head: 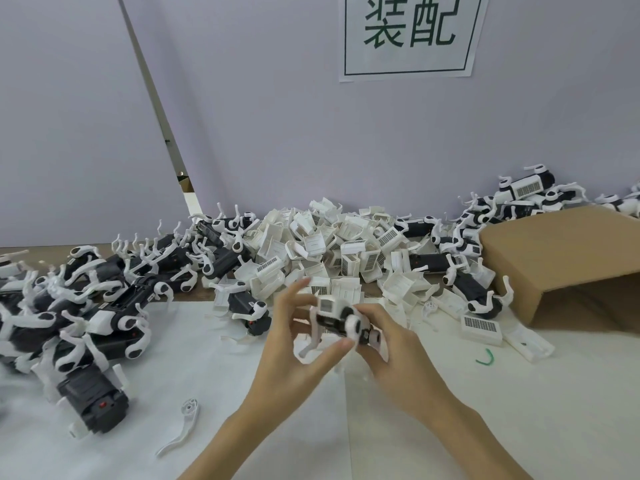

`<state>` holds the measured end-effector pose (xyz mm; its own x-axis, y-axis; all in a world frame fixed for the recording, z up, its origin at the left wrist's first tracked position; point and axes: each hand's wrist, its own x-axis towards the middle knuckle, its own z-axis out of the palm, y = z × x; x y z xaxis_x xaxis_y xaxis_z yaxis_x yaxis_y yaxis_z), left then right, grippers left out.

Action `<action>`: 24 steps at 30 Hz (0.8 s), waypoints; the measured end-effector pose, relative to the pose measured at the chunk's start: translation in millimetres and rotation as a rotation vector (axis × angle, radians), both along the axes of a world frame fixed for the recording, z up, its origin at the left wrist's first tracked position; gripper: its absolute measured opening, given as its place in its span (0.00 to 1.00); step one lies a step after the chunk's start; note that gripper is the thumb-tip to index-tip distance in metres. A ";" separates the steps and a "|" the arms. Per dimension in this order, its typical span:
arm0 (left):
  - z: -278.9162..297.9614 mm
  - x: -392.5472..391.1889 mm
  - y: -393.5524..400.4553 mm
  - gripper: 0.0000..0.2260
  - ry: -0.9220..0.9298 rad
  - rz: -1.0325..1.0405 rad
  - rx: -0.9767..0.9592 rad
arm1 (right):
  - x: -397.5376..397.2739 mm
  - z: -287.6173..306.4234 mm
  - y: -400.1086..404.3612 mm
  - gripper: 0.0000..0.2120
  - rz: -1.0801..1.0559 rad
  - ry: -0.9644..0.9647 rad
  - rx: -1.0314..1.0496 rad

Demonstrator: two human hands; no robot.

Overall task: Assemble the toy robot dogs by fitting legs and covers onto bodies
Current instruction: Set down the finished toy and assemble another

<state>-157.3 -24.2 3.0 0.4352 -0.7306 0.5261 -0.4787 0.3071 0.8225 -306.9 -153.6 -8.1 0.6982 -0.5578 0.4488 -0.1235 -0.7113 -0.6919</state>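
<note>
A small black-and-white toy robot dog (pixel 341 320) is held up over the white table sheet (pixel 519 393) between both hands. My left hand (pixel 298 341) pinches its near side with thumb and fingers, the index finger raised. My right hand (pixel 388 344) grips the dog's right end from below. White legs hang from the body. A heap of white covers (pixel 332 251) lies behind the hands. Black bodies with white legs (pixel 104 306) are piled at the left. A loose white leg (pixel 183 427) lies on the sheet at front left.
An open cardboard box (pixel 568 261) lies on its side at the right. Finished dogs (pixel 519 192) are stacked against the grey wall behind it. A single black body (pixel 93 400) sits at the near left. A green twist (pixel 485 358) lies right of my hands.
</note>
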 end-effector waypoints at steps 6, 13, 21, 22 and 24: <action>1.1 -22.3 -2.5 0.17 -0.188 0.034 -0.068 | 1.4 -4.1 2.9 0.22 0.105 -0.023 0.070; 12.7 -1.9 -1.0 0.09 0.290 -0.013 0.033 | 1.1 -8.0 -5.6 0.23 -0.086 0.134 -0.241; 5.5 12.3 -1.8 0.21 0.437 -0.001 0.140 | -4.0 -0.1 -4.0 0.23 0.018 0.017 0.060; 5.5 13.4 -1.3 0.20 0.450 -0.021 0.126 | -4.5 2.4 -3.3 0.23 0.072 0.007 0.127; 5.3 14.9 0.5 0.18 0.460 -0.046 0.106 | -4.2 5.4 -0.9 0.23 0.118 -0.016 0.160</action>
<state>-142.4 -23.8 8.3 0.5714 -0.7939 0.2078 -0.0448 0.2227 0.9739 -311.2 -154.5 -2.8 0.7566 -0.5373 0.3726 -0.0334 -0.6009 -0.7986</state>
